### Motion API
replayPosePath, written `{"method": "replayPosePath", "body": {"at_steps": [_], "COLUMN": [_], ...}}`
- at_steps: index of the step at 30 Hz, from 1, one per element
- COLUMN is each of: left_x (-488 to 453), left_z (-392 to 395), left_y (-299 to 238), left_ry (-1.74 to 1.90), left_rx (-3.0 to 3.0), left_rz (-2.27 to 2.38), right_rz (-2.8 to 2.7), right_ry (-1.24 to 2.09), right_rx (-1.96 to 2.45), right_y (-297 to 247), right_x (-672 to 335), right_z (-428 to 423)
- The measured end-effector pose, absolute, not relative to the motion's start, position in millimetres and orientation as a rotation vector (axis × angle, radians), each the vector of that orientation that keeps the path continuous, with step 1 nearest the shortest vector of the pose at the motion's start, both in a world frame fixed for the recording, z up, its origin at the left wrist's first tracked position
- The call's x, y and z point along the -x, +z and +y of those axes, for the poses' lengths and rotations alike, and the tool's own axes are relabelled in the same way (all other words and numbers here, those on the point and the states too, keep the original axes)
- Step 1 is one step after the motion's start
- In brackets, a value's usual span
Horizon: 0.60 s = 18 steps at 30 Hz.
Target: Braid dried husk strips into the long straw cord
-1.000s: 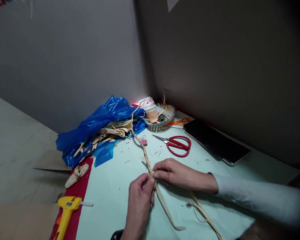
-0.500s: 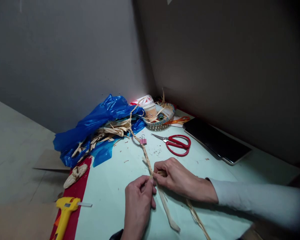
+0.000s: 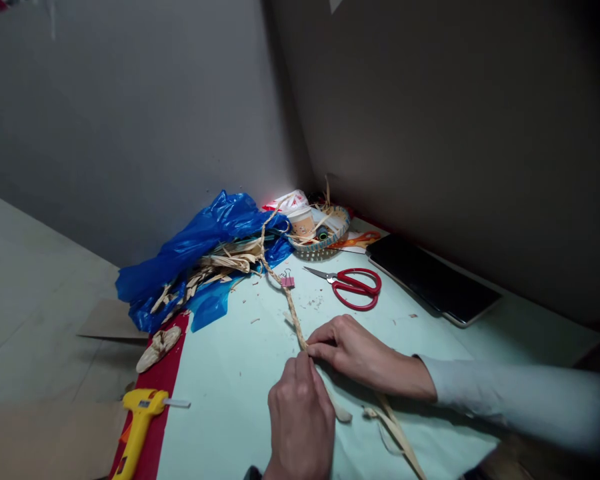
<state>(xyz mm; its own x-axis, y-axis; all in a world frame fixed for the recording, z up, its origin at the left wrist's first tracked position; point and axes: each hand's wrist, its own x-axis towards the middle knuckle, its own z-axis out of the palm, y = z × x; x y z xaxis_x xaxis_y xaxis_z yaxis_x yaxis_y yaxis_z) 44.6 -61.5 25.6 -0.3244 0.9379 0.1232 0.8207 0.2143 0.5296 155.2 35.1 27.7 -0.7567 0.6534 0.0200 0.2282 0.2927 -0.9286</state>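
A thin braid of dried straw-coloured strips (image 3: 291,308) runs across the pale green table top (image 3: 220,373) from a pink binder clip (image 3: 287,281) down to my hands. My left hand (image 3: 300,420) pinches the braid's working end, its back turned up. My right hand (image 3: 353,350) grips the same spot from the right, fingers closed on a strand. Loose flat strips (image 3: 397,433) trail from under my hands toward the near edge.
Red-handled scissors (image 3: 353,288) lie beyond my right hand. A blue plastic bag (image 3: 195,250) with dried strips sits at the back left, a small woven basket (image 3: 323,237) with a paper cup in the corner, a dark tablet (image 3: 433,280) by the right wall, a yellow glue gun (image 3: 139,420) near left.
My left hand has moved right and rolled over the braid end, covering it. The loose strips have been drawn in closer under my hands. My right hand has stayed at the same spot.
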Motion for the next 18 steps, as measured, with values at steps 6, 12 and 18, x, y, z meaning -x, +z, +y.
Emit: {"method": "replayPosePath", "body": {"at_steps": [6, 12, 18], "left_x": [-55, -65, -28], "left_z": [-63, -80, -85], "left_y": [17, 4, 32], "left_ry": [0.512, 0.087, 0.875], "left_rx": [-1.914, -2.252, -1.897], "left_rz": [2.440, 2.558, 2.239], "right_rz": [-1.865, -1.755, -1.715], "right_ry": [1.910, 2.010, 2.007], "right_rx": [0.704, 0.767, 0.709], "right_y": [20, 14, 18], "right_x": [-153, -151, -153], "right_z": [37, 40, 43]}}
